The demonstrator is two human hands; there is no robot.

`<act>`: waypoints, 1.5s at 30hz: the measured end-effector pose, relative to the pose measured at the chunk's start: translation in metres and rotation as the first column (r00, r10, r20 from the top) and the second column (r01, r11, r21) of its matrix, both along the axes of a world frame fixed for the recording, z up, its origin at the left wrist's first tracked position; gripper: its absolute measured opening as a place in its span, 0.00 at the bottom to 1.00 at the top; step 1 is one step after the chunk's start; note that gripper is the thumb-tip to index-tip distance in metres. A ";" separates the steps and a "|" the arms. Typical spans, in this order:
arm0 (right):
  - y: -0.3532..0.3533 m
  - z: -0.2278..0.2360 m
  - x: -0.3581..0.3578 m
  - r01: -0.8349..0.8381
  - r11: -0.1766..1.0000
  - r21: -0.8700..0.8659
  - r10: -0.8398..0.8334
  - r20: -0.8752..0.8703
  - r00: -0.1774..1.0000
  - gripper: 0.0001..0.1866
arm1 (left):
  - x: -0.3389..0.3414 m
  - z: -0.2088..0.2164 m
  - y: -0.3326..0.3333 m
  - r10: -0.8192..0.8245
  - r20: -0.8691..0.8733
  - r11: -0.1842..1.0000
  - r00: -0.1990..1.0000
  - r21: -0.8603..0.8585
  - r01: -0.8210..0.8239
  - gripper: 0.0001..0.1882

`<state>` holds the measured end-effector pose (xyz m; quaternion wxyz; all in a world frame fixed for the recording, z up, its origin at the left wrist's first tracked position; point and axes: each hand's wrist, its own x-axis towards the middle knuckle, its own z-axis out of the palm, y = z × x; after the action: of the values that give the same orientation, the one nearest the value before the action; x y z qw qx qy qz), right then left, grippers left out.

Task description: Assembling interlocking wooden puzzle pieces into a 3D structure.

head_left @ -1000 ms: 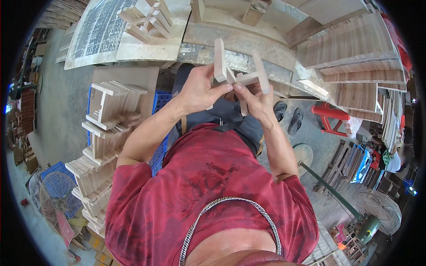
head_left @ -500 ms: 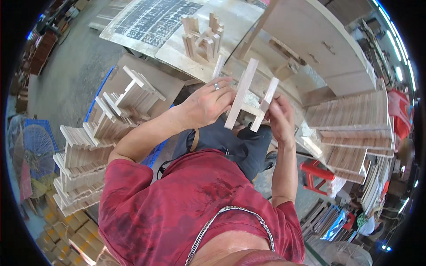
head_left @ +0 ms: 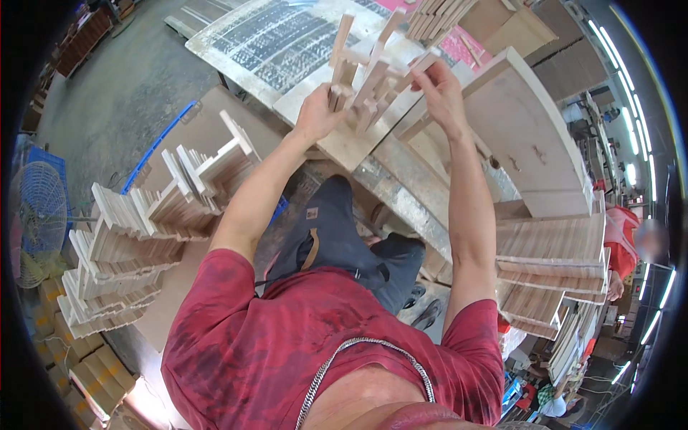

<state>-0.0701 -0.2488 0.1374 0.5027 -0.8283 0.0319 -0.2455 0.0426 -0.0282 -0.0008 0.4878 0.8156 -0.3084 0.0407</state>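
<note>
Upper centre: your right hand (head_left: 444, 98) pinches the wooden frame (head_left: 370, 84), apparently for steadiness; your left hand (head_left: 319, 113) flanks it, grip indeterminable.

Grey flr (head_left: 136, 86) upper L; tube lights (head_left: 622, 54) far R; caged fan (head_left: 43, 208) at L, ctns (head_left: 100, 376) below; worn bench (head_left: 408, 197) ahead.

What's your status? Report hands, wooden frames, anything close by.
Left hand touching wooden frames. Right hand pinching a wooden bar. Frames clustered on worktable. Pale panel just right of right hand.
</note>
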 end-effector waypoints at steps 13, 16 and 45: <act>-0.020 -0.073 0.007 0.084 0.993 0.086 -0.052 -0.321 0.946 0.17 | 0.007 0.011 0.017 -0.289 -0.156 0.957 0.945 -0.018 0.290 0.47; -0.001 -0.054 0.003 0.136 0.977 0.165 -0.069 -0.359 0.931 0.25 | -0.007 0.009 0.017 -0.231 -0.131 0.973 0.964 -0.002 0.233 0.51; 0.042 0.156 -0.372 0.491 0.522 -0.697 -0.639 0.061 0.766 0.08 | -0.009 -0.062 0.032 -0.036 0.055 0.994 0.998 -0.099 0.041 0.35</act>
<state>-0.4418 -0.2069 0.2936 0.0505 -0.9153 0.2595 -0.3040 0.0337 0.0034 -0.0624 0.5205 0.7827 -0.3343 0.0683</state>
